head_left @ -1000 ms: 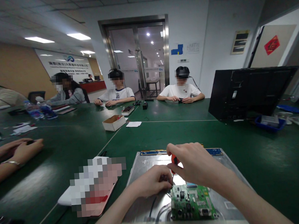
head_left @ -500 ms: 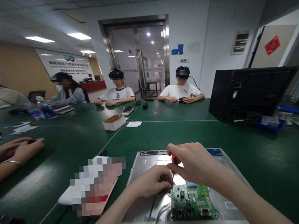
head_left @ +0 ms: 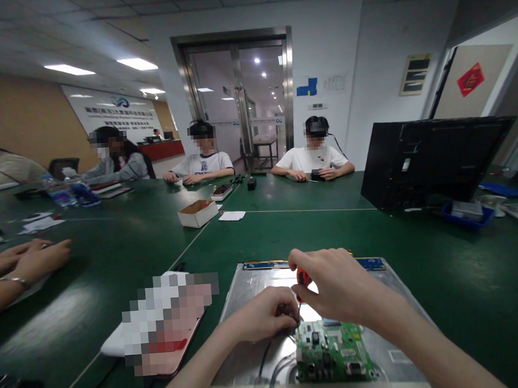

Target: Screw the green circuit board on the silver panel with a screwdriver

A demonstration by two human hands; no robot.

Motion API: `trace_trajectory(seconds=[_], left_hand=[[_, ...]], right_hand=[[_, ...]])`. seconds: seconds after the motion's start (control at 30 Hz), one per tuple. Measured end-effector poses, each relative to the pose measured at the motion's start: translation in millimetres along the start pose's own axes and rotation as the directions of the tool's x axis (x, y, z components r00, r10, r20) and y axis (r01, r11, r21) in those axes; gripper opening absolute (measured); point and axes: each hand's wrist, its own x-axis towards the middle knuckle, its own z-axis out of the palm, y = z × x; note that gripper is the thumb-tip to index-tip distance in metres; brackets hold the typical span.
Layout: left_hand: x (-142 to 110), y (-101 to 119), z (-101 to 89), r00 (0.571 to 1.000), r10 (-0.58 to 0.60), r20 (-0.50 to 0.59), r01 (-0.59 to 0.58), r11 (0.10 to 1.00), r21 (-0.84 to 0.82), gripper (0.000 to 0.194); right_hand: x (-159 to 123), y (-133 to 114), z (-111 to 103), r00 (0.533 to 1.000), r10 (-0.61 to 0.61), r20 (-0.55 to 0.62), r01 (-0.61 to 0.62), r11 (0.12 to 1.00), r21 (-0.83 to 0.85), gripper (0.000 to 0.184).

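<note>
A metal display panel (head_left: pixel 241 313) lies flat before me, a blue circuit strip (head_left: pixel 264 266) along its far edge. On its near part sits a green circuit board (head_left: pixel 332 351). My right hand (head_left: pixel 336 283) is closed around the red handle of a screwdriver (head_left: pixel 302 277), held upright with its shaft pointing down at the board's far left corner. My left hand (head_left: pixel 267 313) is closed in a pinch beside the shaft, at that same corner. What its fingertips hold is hidden. Grey cables (head_left: pixel 278 373) run over the panel left of the board.
Left of the panel lie a white object and a pink phone-like case (head_left: pixel 181 347), partly blurred. Farther off are a small white box (head_left: pixel 197 213), a black monitor (head_left: pixel 434 161) and a blue tray (head_left: pixel 468 215). A co-worker's hands (head_left: pixel 42 259) rest at left; others sit across the table.
My right hand and the screwdriver have barely shifted; my left hand stays put. The co-worker's hands at left have moved slightly left.
</note>
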Motion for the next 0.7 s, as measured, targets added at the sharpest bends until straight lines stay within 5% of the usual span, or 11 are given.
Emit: trace_trajectory(seconds=[0.7], left_hand=[[1.5,0.4,0.2,1.000,-0.010,0.015,0.010,1.000,0.001,0.012]], right_hand=[[-2.0,2.2,1.3,0.999,-0.037,-0.005,0.037,0.999,0.039,0.023]])
